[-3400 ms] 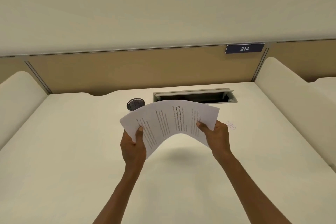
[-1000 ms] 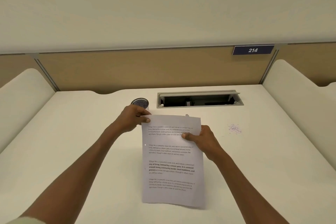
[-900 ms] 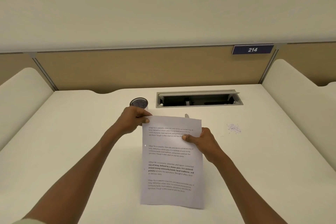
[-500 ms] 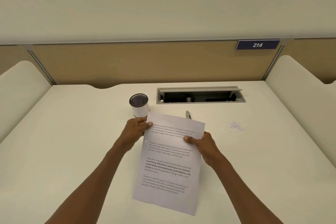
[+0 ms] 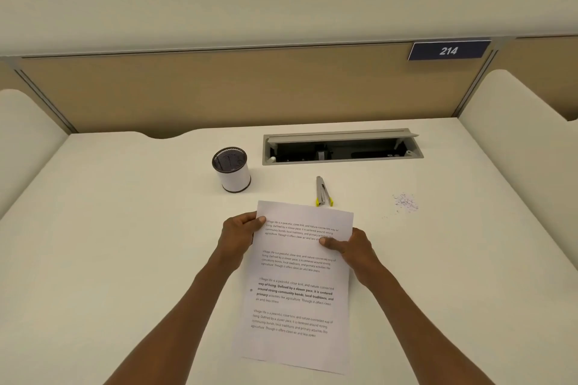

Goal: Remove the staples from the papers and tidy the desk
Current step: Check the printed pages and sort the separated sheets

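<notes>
- The white printed papers [image 5: 297, 284] lie on the cream table [image 5: 125, 244], long axis running from the person toward the far partition, tilted slightly.
- The left hand [image 5: 239, 233] pinches the papers' far left corner, thumb on top; that grip is narrow and holding paper.
- The right hand [image 5: 350, 248] pinches the papers' right edge a little nearer the person, thumb on the printed face, fingers beneath.
- The silver staple remover with yellow tips [image 5: 322, 191] lies just beyond the papers' far edge, its long axis pointing away from the person. It sits toward the right corner, so the right hand looks nearer to it.
- A white-sided mesh pen cup [image 5: 232, 169] stands beyond the papers' far left corner.
- A small scatter of loose staples [image 5: 405, 202] lies well to the right of the papers, probably still to be cleared.
- I cannot tell whether a staple remains in the papers.
</notes>
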A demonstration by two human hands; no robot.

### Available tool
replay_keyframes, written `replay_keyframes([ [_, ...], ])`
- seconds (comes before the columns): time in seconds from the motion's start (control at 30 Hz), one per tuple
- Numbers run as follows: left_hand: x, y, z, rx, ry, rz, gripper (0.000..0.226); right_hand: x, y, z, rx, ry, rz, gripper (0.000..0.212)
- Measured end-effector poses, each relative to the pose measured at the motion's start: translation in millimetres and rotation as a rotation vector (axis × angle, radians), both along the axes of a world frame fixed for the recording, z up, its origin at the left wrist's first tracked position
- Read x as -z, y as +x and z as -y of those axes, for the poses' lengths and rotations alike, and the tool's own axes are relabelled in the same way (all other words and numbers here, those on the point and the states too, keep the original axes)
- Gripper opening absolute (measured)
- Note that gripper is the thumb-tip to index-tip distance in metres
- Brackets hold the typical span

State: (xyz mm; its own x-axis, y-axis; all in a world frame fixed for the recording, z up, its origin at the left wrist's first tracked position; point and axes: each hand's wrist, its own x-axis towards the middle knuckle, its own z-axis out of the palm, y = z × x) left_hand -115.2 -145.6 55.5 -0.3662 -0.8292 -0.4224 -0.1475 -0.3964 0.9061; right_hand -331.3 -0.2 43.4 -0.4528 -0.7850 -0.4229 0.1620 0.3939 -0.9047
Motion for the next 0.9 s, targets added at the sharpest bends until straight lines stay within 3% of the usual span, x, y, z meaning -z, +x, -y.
replay_keyframes([
  [0.13, 5, 0, -2, 0.003, -0.013, 0.026, 0.017, -3, -16, 10, 0.058, 0.030, -0.140, 0.034],
  [0.33, 11, 2, -4, 0.025, -0.033, 0.068, 0.016, -15, -56, 54, 0.053, 0.150, -0.721, 0.026],
  [0.47, 12, 0, -3, 0.029, -0.041, 0.088, 0.016, -28, -58, 100, -0.063, 0.235, -0.929, 0.031],
  [0.57, 11, -2, -1, 0.035, -0.045, 0.095, 0.015, -27, -47, 126, -0.144, 0.322, -0.963, 0.042],
  [0.9, 0, -13, -3, 0.024, -0.082, 0.097, 0.011, -9, -37, 149, -0.220, 0.509, -0.952, 0.022],
])
